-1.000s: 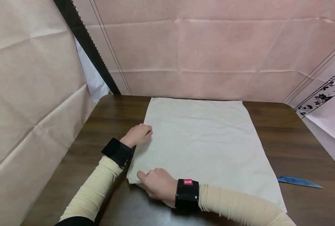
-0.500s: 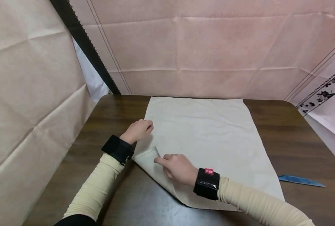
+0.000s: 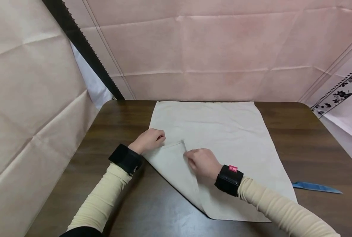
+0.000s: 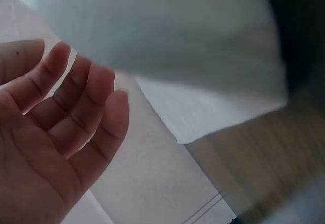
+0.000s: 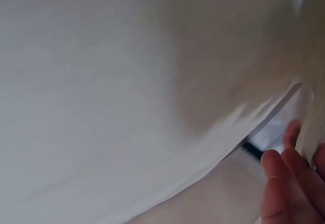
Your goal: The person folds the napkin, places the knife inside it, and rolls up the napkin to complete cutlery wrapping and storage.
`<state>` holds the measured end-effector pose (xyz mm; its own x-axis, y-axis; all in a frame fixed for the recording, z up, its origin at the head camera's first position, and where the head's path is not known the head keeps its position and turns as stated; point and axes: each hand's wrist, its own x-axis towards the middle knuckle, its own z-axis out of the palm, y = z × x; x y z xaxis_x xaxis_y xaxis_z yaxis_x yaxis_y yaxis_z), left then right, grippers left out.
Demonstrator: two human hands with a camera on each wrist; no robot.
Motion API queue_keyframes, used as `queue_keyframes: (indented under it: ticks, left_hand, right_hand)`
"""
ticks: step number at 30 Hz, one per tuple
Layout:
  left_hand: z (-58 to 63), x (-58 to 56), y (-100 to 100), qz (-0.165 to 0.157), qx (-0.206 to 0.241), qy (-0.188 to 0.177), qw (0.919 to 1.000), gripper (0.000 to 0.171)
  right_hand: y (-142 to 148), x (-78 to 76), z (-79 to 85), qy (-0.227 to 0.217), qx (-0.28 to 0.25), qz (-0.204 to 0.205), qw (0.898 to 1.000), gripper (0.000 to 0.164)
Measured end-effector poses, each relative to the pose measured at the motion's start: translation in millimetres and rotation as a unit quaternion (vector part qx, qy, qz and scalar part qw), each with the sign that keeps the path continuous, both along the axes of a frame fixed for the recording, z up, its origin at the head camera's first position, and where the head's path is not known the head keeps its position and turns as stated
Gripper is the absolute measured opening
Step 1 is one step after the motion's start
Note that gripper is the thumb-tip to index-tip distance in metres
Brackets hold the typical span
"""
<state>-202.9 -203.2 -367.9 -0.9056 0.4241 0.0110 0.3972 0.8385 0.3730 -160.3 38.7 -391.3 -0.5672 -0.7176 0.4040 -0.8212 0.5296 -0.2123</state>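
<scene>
A large white cloth (image 3: 223, 131) lies over the table, its near left corner lifted and folded back toward the middle. My right hand (image 3: 204, 161) pinches the edge of that folded part; in the right wrist view, the cloth edge (image 5: 307, 140) passes between thumb and fingers. At the cloth's left side is my left hand (image 3: 150, 141), beside the start of the fold. The left wrist view shows its fingers (image 4: 104, 127) loosely bent, thumb apart from them, with the raised cloth (image 4: 167, 36) close to the fingertips.
A blue knife (image 3: 316, 187) lies right of the cloth, its pointed end outward and its other end reaching the cloth's edge. The brown wooden table (image 3: 152, 204) has rounded far corners. Pale pink sheeting (image 3: 223, 49) hangs behind it, with more at the left.
My right hand has carried the cloth's near left corner up and to the right, turning it back over the rest. The left hand has stayed near the left edge, shifting only slightly.
</scene>
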Motion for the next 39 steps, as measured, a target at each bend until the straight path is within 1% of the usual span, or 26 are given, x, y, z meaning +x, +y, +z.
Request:
queue_keyframes:
  ticks: [3, 5, 8, 12, 14, 20, 25, 29, 31, 32, 34, 37, 39]
  left_hand:
    - [-4.1, -2.6, 5, -0.025, -0.002, -0.017, 0.9995, 0.016]
    - [-6.9, -4.4, 8, -0.034, -0.005, -0.025, 0.9991, 0.016]
    - [-9.7, -7.5, 13, -0.044, -0.015, -0.02, 0.9987, 0.013]
    - [-10.8, -12.7, 20, -0.051, -0.012, 0.005, 0.9986, 0.01]
    - [-10.3, -15.5, 25, -0.047, -0.005, 0.016, 0.9987, 0.009]
    - [-7.4, -24.0, 44, -0.038, 0.007, 0.049, 0.9981, 0.011]
    - [-6.6, -28.1, 58, -0.043, 0.011, 0.097, 0.9943, 0.021]
    - [-7.0, -28.8, 62, -0.052, -0.002, 0.14, 0.9888, 0.031]
    - [-8.1, -28.3, 64, -0.056, -0.008, 0.147, 0.9875, 0.034]
    - [-9.0, -27.9, 65, -0.059, -0.011, 0.146, 0.9875, 0.035]
    - [-11.2, -26.4, 67, -0.066, -0.015, 0.127, 0.9897, 0.035]
    - [-16.1, -23.6, 70, -0.077, -0.03, 0.079, 0.9935, 0.033]
    - [-19.8, -22.1, 72, -0.085, -0.04, 0.053, 0.9942, 0.032]
  right_hand:
    - [12, -11.2, -3.3, 0.001, -0.002, -0.024, 1.0, 0.015]
    - [20, -16.9, -5.3, -0.004, -0.002, -0.038, 0.999, 0.016]
    - [30, -22.5, -7.7, -0.012, -0.002, -0.058, 0.998, 0.019]
    - [40, -28.1, -7.9, -0.016, -0.016, -0.076, 0.997, 0.023]
    - [45, -31.8, -7.7, -0.018, -0.028, -0.08, 0.996, 0.024]
    - [60, -48.1, -7.3, -0.025, -0.048, -0.091, 0.994, 0.017]
    - [76, -64.5, -7.2, -0.028, -0.053, -0.133, 0.989, 0.015]
    - [88, -79.9, -4.6, -0.034, -0.057, -0.172, 0.983, 0.015]
    - [93, -88.0, -2.6, -0.036, -0.059, -0.189, 0.979, 0.015]
    - [96, -92.3, -1.7, -0.036, -0.059, -0.197, 0.978, 0.015]
    - [102, -101.3, -0.7, -0.035, -0.057, -0.214, 0.974, 0.015]
    - [112, -113.8, 0.6, -0.036, -0.054, -0.236, 0.97, 0.015]
    - [119, -121.2, 1.2, -0.038, -0.051, -0.251, 0.966, 0.016]
